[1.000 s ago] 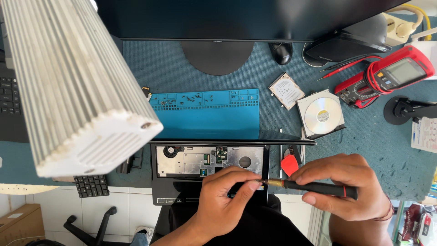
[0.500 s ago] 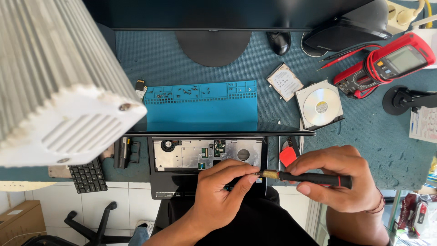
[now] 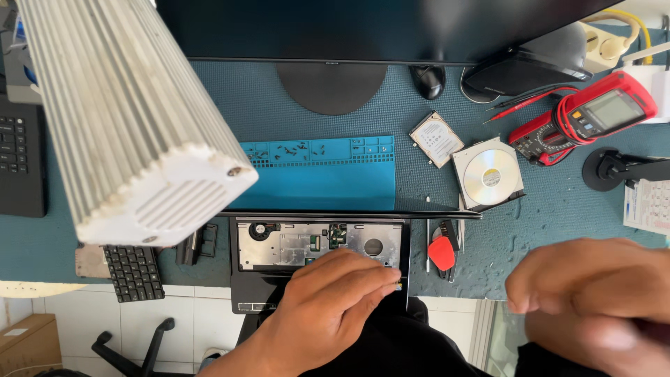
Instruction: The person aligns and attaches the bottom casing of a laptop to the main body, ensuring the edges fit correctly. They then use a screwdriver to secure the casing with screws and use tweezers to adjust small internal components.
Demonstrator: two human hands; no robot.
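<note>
A black laptop base (image 3: 317, 244) lies at the desk's near edge with its keyboard off, so the metal plate and a fan show. Its lid (image 3: 349, 213) stands edge-on behind it. My left hand (image 3: 328, 311) rests on the base's front right part, fingers stretched out and touching its right edge, with nothing visible in them. My right hand (image 3: 593, 300) is blurred, off to the right of the laptop and over the desk edge. Its fingers are curled, and a dark sliver of the screwdriver handle (image 3: 652, 328) shows at the frame's edge.
A blue mat (image 3: 314, 174) with small screws lies behind the laptop. Right of it are a hard drive (image 3: 436, 138), an optical drive with a disc (image 3: 488, 176), a red multimeter (image 3: 586, 115) and a red-handled tool (image 3: 442, 253). A removed keyboard (image 3: 132, 272) and a ribbed white lamp (image 3: 125, 119) are at the left.
My right hand has pulled the screwdriver away from the laptop to the right and nearer the camera. My left hand has flattened onto the base. The view has shifted slightly.
</note>
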